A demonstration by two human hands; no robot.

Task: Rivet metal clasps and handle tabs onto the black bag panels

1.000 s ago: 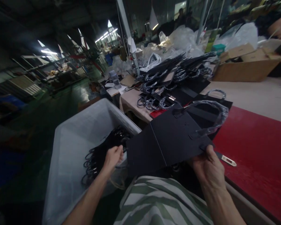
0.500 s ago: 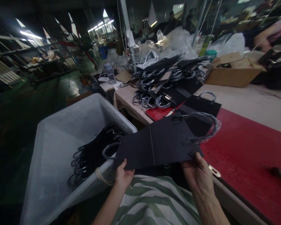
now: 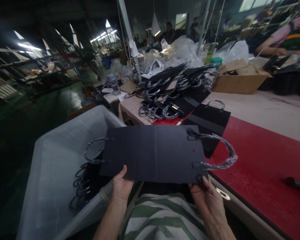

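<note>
A black handbag panel is spread flat in front of me, with two fold lines across its middle. Plastic-wrapped loop handles stick out at both ends. My left hand grips its near edge left of the folds, thumb on top and fingers underneath. Near the right corner, my right hand is closed on the same edge, its fingers partly hidden below. Beneath the panel's left end, similar black pieces with looped handles lie in a grey plastic bin.
A heap of black panels with wrapped handles covers the table beyond. To its right stand a cardboard box and a red work surface with a dark tool. A metal pole rises behind. A co-worker's arm shows far right.
The panel has opened out flatter and swung level, its left end moving left over the bin. My left hand has shifted left with it; both hands keep their grip.
</note>
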